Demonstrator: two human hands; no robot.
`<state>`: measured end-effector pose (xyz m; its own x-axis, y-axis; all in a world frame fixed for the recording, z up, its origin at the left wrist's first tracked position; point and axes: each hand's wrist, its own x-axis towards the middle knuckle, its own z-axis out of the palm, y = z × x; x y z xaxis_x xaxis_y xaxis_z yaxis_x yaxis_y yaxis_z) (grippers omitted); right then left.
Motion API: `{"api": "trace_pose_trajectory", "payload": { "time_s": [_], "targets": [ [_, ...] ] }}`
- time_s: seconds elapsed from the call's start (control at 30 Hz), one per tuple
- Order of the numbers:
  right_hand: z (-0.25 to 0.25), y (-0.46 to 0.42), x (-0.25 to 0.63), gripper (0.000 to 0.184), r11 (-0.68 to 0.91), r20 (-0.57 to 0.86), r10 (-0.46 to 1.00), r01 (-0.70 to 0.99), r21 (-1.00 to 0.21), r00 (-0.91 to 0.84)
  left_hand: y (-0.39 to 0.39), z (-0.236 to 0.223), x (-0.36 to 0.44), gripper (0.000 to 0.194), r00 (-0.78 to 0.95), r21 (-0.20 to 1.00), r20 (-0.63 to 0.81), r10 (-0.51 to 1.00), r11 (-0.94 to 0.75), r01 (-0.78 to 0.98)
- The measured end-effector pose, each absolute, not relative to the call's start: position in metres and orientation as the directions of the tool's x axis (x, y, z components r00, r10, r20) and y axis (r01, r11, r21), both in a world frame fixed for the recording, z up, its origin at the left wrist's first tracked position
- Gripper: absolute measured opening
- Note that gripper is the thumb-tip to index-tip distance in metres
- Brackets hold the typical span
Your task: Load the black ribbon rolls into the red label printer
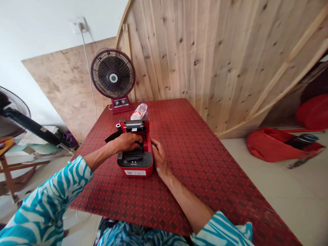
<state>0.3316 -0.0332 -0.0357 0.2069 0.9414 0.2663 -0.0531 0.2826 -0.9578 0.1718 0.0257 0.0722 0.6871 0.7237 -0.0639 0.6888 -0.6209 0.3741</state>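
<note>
A red and black label printer (135, 171) stands on the table with its lid (134, 125) raised. My left hand (128, 141) reaches into its open body from the left, fingers bent down inside. Whatever those fingers press or grip is hidden from me. Along the printer's right wall lies my right hand (159, 155), fingers stretched out and touching the red side. A strip of black ribbon (112, 136) juts out to the left of the printer, close to my left wrist. Beside the lid is a small white-ended roll (118, 126).
A clear plastic bottle (139, 112) lies behind the printer. The dark red fan (113, 78) stands at the table's far left corner. A patterned red cloth covers the table (194, 164). Wooden boards (194, 51) rise behind it, and a red bag (269, 145) lies on the floor at right.
</note>
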Motion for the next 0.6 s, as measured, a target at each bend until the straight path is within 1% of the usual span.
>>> {"api": "trace_pose_trajectory", "payload": {
  "time_s": [0.13, 0.23, 0.33, 0.43, 0.6],
  "targets": [
    [-0.037, -0.032, 0.332, 0.037, 0.277, 0.263, 0.943, -0.043, -0.96, 0.205, 0.028, 0.068, 0.174, 0.027, 0.648, 0.339, -0.083, 0.757, -0.59, 0.733],
    [-0.038, -0.032, 0.333, 0.036, 0.269, 0.255, 0.945, -0.041, -0.962, 0.203, 0.026, 0.066, 0.174, 0.03, 0.663, 0.288, -0.093, 0.743, -0.617, 0.732],
    [-0.039, -0.033, 0.333, 0.037, 0.269, 0.256, 0.946, -0.039, -0.962, 0.2, 0.018, 0.071, 0.173, 0.035, 0.67, 0.26, -0.018, 0.742, -0.644, 0.72],
    [-0.038, -0.034, 0.333, 0.038, 0.266, 0.254, 0.948, -0.04, -0.963, 0.193, 0.008, 0.078, 0.172, 0.04, 0.637, 0.252, 0.028, 0.77, -0.622, 0.741],
    [-0.036, -0.035, 0.333, 0.037, 0.266, 0.253, 0.948, -0.04, -0.963, 0.193, 0.003, 0.081, 0.173, 0.038, 0.594, 0.288, 0.049, 0.803, -0.58, 0.762]
  ]
}}
